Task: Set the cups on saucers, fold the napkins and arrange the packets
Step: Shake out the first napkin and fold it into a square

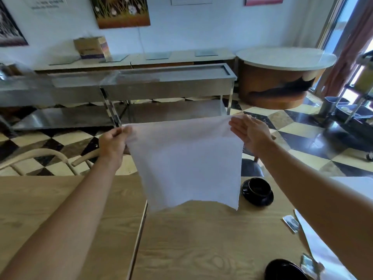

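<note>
A white cloth napkin (187,160) hangs spread out in the air above the wooden table (201,239). My left hand (113,142) pinches its upper left corner. My right hand (251,131) holds the upper right corner, fingers extended along the edge. A black cup sits on a black saucer (258,191) at the table's far edge, right of the napkin. Another black dish (284,269) shows at the bottom right. A second white napkin (323,251) lies on the right under my forearm, with small packets (291,223) (308,263) beside it.
A seam (139,235) divides the wooden table into two tops. A pale chair (50,156) stands beyond the left part and a dark seat (250,166) behind the cup. Steel counters (167,81), a round table (282,63) and a cart (355,110) stand farther off.
</note>
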Demonstrator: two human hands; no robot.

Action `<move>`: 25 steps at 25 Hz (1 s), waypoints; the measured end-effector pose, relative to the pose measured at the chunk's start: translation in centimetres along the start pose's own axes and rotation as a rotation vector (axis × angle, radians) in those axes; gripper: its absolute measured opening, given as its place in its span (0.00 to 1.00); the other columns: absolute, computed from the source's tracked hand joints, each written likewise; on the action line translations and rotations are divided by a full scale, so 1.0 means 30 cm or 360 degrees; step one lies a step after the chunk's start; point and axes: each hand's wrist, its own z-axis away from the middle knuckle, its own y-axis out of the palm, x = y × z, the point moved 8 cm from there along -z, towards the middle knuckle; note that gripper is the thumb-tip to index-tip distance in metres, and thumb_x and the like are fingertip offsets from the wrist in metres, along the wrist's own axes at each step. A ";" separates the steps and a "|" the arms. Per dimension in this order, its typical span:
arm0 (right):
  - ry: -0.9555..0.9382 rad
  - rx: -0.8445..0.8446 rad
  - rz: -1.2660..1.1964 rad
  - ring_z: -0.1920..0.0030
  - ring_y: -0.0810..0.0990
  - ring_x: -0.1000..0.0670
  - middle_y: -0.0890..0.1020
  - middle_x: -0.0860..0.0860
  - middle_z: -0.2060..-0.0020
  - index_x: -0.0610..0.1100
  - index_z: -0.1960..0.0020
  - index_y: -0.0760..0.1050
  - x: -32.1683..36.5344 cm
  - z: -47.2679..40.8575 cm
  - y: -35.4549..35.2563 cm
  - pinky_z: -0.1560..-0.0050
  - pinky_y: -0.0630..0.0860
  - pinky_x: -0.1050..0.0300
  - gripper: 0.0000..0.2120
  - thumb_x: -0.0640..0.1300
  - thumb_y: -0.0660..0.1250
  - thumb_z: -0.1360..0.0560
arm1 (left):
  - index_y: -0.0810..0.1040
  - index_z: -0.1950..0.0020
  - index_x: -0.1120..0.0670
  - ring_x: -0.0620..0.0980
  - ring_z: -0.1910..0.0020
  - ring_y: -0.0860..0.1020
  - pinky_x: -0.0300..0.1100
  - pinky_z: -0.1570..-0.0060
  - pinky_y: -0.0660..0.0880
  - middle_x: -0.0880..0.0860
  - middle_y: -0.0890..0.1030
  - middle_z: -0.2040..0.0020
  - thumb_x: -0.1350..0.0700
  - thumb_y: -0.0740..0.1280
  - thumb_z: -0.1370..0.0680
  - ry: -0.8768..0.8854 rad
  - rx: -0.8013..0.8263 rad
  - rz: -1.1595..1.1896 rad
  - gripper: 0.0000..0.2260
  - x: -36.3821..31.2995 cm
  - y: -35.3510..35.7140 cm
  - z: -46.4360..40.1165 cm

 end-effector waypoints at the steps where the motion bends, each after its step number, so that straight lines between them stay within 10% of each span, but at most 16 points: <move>1: -0.0068 0.0048 -0.0022 0.45 0.86 0.42 0.86 0.40 0.46 0.38 0.41 0.79 0.049 -0.001 0.023 0.43 0.83 0.46 0.13 0.46 0.63 0.16 | 0.85 0.57 0.50 0.51 0.56 0.86 0.51 0.52 0.83 0.50 0.88 0.58 0.53 0.74 0.23 0.0093 0.0005 0.0023 0.04 -0.070 0.008 -0.009; 9: -0.0128 0.0491 0.0140 0.45 0.86 0.40 0.87 0.42 0.50 0.45 0.51 0.82 0.049 0.206 -0.020 0.46 0.83 0.47 0.09 0.47 0.65 0.19 | 0.84 0.46 0.49 0.52 0.44 0.83 0.45 0.46 0.81 0.50 0.86 0.48 0.40 0.68 0.20 0.0414 0.0178 -0.0123 0.14 -0.051 -0.154 0.161; 18: 0.0699 0.0070 0.0892 0.63 0.85 0.46 0.85 0.40 0.61 0.38 0.51 0.80 -0.698 0.648 -0.578 0.64 0.81 0.57 0.11 0.46 0.65 0.18 | 0.85 0.48 0.41 0.49 0.54 0.81 0.49 0.48 0.73 0.49 0.86 0.55 0.25 0.67 0.32 -0.0499 0.0282 -0.0735 0.25 0.842 -0.489 0.728; 25: 0.0806 0.0289 0.1754 0.75 0.70 0.56 0.73 0.53 0.77 0.44 0.69 0.72 -0.829 0.838 -0.688 0.70 0.66 0.63 0.21 0.46 0.67 0.18 | 0.85 0.54 0.46 0.51 0.52 0.84 0.43 0.55 0.77 0.46 0.87 0.58 0.48 0.64 0.18 -0.0830 0.0319 -0.0955 0.11 1.018 -0.627 0.970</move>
